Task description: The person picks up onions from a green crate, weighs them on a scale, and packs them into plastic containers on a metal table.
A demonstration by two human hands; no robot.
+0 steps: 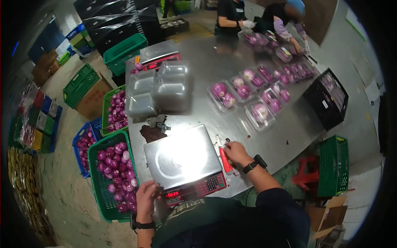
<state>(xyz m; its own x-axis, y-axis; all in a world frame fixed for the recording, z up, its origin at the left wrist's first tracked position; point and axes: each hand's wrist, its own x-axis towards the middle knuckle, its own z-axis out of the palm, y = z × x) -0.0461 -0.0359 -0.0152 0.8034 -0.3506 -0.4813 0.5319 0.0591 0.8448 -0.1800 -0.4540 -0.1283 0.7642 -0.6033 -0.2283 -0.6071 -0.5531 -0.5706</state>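
Note:
A digital scale with a bare steel plate (184,159) stands at the table's near edge, its red display lit. My left hand (148,196) is by the scale's front left corner, fingers loosely bent and partly apart, holding nothing that I can see. On the scale's right side my right hand (237,153) rests low over the table, fingers curled together; whatever they pinch is too small or hidden. Just beside it lies a knife (225,160) with a red-orange handle, apparently not gripped. Small dark scraps of onion skin lie around.
Left of the table, a green crate (97,186) holds red onions. Stacked clear plastic trays (171,93) stand at the table's left. Packed onion boxes (260,113) line the middle, near a black crate (326,99). Two co-workers (229,18) handle packs at the far end.

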